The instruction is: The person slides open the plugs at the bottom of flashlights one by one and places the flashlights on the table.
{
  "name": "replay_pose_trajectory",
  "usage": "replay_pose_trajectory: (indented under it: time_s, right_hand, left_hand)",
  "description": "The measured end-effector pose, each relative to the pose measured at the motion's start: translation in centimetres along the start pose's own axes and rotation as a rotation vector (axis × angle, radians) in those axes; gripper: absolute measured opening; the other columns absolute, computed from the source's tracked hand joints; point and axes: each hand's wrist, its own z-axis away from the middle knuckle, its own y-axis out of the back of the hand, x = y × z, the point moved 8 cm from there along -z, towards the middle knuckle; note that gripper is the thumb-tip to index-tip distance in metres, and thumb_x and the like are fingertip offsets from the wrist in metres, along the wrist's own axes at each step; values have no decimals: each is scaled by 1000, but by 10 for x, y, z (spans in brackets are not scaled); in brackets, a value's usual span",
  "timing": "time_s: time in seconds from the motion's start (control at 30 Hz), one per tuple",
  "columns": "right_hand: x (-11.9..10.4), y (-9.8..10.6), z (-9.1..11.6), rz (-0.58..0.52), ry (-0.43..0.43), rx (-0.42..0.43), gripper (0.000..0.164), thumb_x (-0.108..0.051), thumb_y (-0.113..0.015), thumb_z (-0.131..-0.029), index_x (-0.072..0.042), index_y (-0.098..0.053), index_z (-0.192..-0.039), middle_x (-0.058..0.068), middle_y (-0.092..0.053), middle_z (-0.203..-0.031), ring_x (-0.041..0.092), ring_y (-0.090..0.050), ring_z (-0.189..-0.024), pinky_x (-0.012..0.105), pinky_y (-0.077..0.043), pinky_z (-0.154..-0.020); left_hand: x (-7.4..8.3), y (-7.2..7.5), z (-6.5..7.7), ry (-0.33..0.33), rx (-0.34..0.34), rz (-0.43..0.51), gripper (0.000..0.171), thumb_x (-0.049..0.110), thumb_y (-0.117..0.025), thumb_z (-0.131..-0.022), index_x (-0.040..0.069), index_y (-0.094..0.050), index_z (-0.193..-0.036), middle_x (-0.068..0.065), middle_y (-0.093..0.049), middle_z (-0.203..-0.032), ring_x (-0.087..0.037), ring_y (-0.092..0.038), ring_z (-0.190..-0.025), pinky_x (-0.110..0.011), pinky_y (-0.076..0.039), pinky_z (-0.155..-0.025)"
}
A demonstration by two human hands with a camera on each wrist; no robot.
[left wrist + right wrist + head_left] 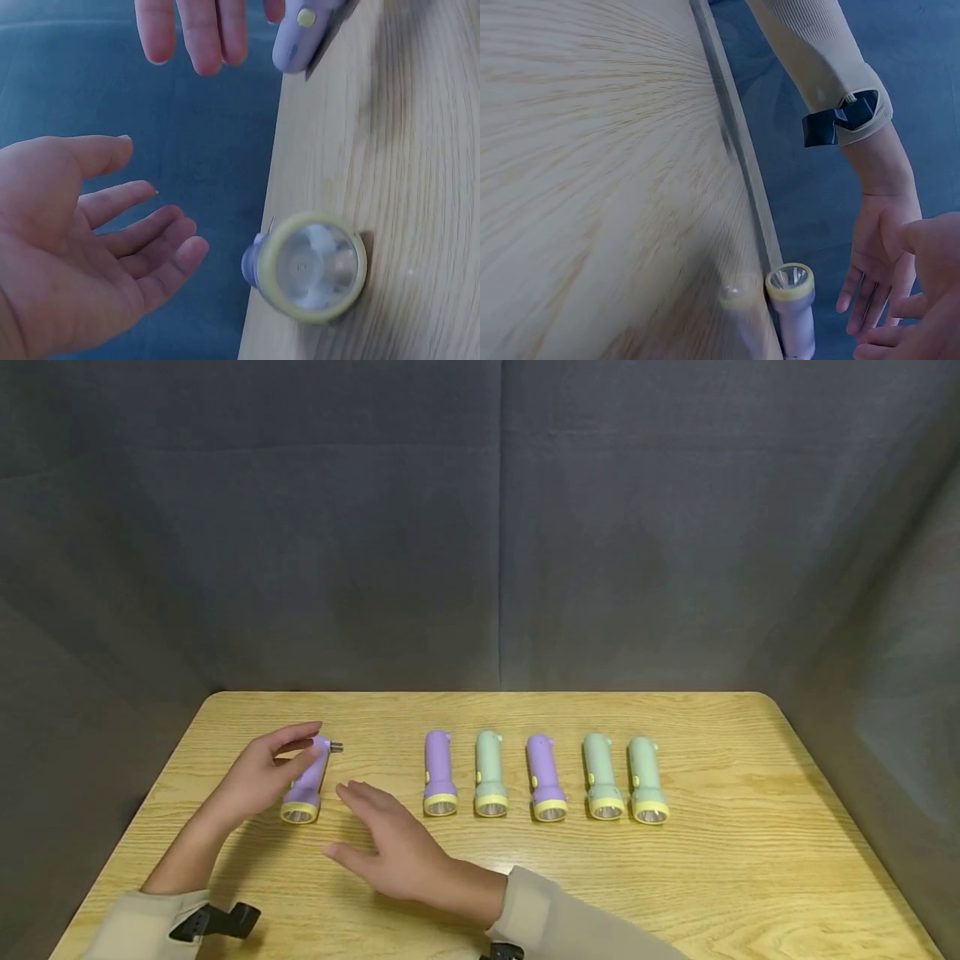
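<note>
My left hand [262, 772], fingers apart and gently bent, hovers beside a purple flashlight [306, 789] lying at the table's left. In the head view its thumb overlaps that flashlight, whose metal plug prongs [337, 747] stick out to the right. The left wrist view shows the flashlight's yellow-rimmed lens [315, 268], with a gap between it and the left hand [82, 240]. My right hand [397, 843] is held with fingers extended, between this flashlight and the row, gripping nothing. The right wrist view has both hands close to the flashlight [793, 319].
To the right, a row of several flashlights lies lens toward me: purple [438, 768], mint green [490, 772], purple [543, 772], then mint green [602, 772] and mint green [646, 777]. The wooden table [735, 877] meets grey curtains [637, 527] behind.
</note>
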Motion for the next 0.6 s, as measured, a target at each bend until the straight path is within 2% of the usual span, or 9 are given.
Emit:
replay_pose_trajectory:
  time_s: [0.13, 0.3, 0.47, 0.6]
  right_hand:
    - [5, 10, 14, 11, -2, -6, 67, -42, -56, -105, -8, -35, -158, 12, -36, -161, 26, -31, -150, 46, -35, -118]
    - [16, 23, 28, 7, -41, 4, 69, -43, -58, -104, -8, -35, -158, 10, -33, -163, 27, -28, -151, 50, -35, -117]
    - [30, 36, 38, -17, -83, 50, 70, -41, -60, -103, -6, -35, -158, 12, -33, -163, 28, -26, -152, 53, -32, -118]
    - [39, 44, 42, -41, -101, 92, 70, -39, -62, -102, -3, -36, -157, 15, -32, -163, 33, -25, -152, 55, -30, -118]
  left_hand:
    - [9, -8, -3, -42, -5, -15, 47, 16, -56, -107, -8, -48, -146, -28, -50, -146, -43, -52, -127, -57, -49, -98]
    - [17, -19, -8, -45, -24, -2, 47, 16, -59, -105, -6, -50, -146, -28, -51, -144, -45, -54, -126, -58, -50, -98]
    - [23, -33, -15, -66, -45, -6, 47, 16, -60, -105, -6, -50, -145, -28, -51, -144, -46, -51, -128, -57, -50, -98]
    - [21, -48, -21, -56, -65, -15, 48, 17, -60, -105, -4, -50, -146, -26, -50, -146, -44, -50, -131, -56, -50, -98]
